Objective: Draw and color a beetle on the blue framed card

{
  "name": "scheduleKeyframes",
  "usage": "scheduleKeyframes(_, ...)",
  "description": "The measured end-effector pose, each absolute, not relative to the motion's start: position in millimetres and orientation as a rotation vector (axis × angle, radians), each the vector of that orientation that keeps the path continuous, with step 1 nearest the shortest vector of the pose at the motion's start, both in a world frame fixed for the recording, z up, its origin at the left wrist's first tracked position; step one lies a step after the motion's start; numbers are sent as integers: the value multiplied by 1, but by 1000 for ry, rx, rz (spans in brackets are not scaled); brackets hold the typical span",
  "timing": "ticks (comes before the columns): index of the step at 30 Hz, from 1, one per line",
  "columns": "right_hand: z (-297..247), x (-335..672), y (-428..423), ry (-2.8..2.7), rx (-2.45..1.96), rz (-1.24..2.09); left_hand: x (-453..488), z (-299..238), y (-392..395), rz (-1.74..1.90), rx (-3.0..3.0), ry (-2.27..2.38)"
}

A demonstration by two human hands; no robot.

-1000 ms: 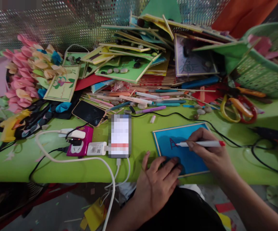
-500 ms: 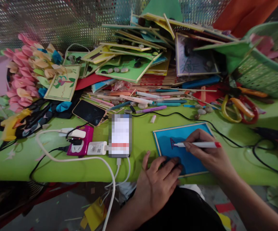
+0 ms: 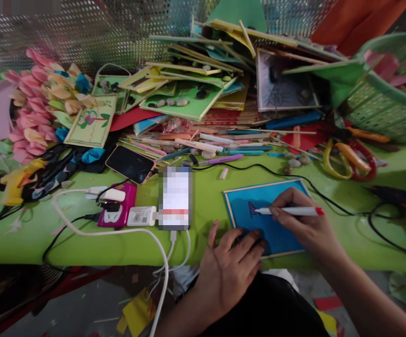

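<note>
A blue card [image 3: 273, 199] framed with thin pale sticks lies on the green tabletop in front of me. Between the fingers of my right hand [image 3: 299, 217] is a white marker [image 3: 294, 211] with a red end, its tip touching the card. Beside the tip stands a small dark reddish drawing [image 3: 252, 209] shaped like a narrow triangle with cross lines. My left hand [image 3: 232, 257] rests with fingers spread over the card's lower left corner, holding nothing. A small pale pen cap [image 3: 224, 173] sits above the card.
Left of the card are a phone with a blurred screen [image 3: 175, 198], a pink socket block [image 3: 117, 206] and a white cable [image 3: 166, 271]. Scissors [image 3: 350, 159] and a dark glue gun [image 3: 395, 199] lie to the right. Behind are markers, stacked framed cards [image 3: 188, 100] and a green basket [image 3: 392, 98].
The marker and my right hand have shifted very slightly to the right. My left hand and the card stay where they were.
</note>
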State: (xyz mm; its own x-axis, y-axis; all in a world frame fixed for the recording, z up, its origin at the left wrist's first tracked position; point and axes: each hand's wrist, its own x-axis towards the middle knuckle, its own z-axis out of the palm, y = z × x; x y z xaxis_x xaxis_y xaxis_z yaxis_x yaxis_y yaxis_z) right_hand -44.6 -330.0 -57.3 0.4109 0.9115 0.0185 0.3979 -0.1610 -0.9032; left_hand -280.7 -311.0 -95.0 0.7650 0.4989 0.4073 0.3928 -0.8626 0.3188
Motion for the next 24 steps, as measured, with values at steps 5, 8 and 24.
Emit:
scheduleKeyframes(5,-60,-44,-331,-1171,-1752,717,-280,-95,-311,715,2768,720)
scheduleKeyframes(8,-60,-44,-331,-1165,-1755,697,-279,-94,-310,737,2756,722)
scheduleKeyframes(24,-74,-32,-342,-1017,-1672,786,-278,-95,-311,737,2742,717)
